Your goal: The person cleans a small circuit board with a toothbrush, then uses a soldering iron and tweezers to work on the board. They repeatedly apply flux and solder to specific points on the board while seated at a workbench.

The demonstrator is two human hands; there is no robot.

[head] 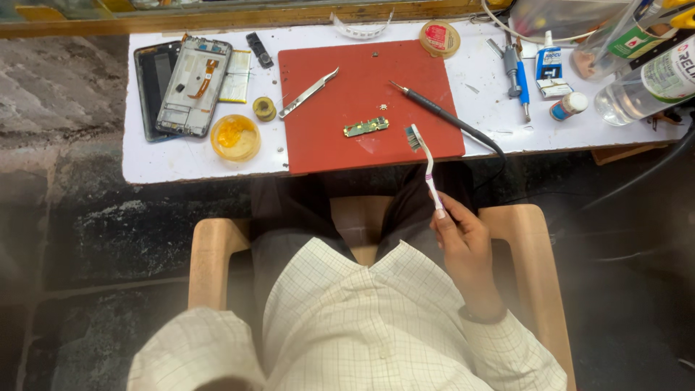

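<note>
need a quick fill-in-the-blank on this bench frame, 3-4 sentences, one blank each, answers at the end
1. The right hand holds a white ____ by its handle, bristles over the mat's near edge.
2. The small green circuit board lies on the ____ rectangular mat.
3. The metal tweezers lie to the ____ of the circuit board in the picture.
4. The opened phone frame lies off the mat, on the ____ tabletop.

Missing words: toothbrush; red; left; white
</note>
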